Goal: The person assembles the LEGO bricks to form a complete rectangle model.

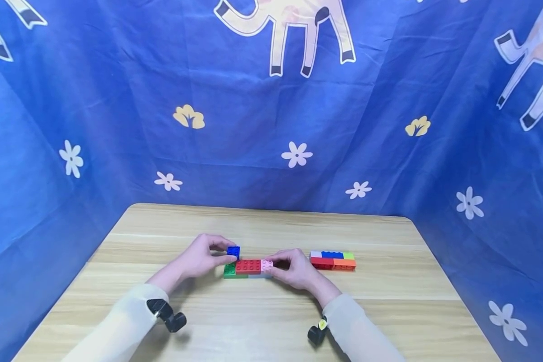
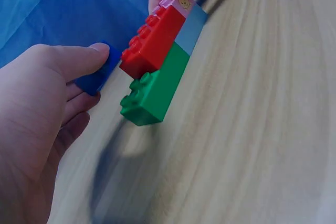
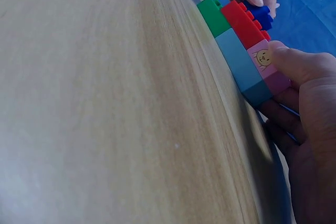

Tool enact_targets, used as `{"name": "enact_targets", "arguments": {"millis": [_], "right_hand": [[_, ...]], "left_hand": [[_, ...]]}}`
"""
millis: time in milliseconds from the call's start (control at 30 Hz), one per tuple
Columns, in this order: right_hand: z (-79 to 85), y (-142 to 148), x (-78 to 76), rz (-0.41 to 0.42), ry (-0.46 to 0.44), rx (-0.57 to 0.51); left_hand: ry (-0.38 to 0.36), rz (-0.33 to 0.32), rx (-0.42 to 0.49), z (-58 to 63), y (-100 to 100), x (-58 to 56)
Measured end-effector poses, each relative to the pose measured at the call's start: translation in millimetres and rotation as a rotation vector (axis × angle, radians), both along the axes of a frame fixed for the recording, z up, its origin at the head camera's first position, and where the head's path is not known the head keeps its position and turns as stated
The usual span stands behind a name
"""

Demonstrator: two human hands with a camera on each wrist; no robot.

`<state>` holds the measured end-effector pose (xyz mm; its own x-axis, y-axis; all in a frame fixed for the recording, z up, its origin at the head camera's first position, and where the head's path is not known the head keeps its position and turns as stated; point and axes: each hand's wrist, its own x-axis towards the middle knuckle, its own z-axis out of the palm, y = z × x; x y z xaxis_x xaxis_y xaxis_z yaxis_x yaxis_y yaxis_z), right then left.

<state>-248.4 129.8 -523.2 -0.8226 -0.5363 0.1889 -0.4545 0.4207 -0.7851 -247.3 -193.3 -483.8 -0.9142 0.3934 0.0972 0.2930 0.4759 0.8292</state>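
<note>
My left hand pinches a dark blue brick between thumb and fingers, just behind and above the studs of a green brick. Green and light blue bricks form the lower row of a two-layer build. On top of them sit a red brick and a pink brick with a small animal face printed on its side. My right hand grips the pink end, thumb on the near side. Exposed studs show at the green brick's left end.
A second two-layer block lies right of my right hand, with a red brick and an orange brick in front. Behind these are white, blue and lime bricks. Blue patterned cloth surrounds the wooden table.
</note>
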Motion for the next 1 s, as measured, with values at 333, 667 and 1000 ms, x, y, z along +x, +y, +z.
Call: {"name": "enact_targets", "arguments": {"millis": [333,667,1000], "right_hand": [[0.1,0,0.0,0.004,0.021,-0.017],[-0.5,-1,1.4,-0.006,0.012,-0.023],[-2.6,-1,-0.9,-0.005,0.01,-0.031]], "left_hand": [[0.031,-0.012,0.006,-1.9,-8,12.3],[0.045,-0.035,0.001,-11.7,-8,16.6],[0.057,-0.05,0.032,-18.8,-7,19.1]]}}
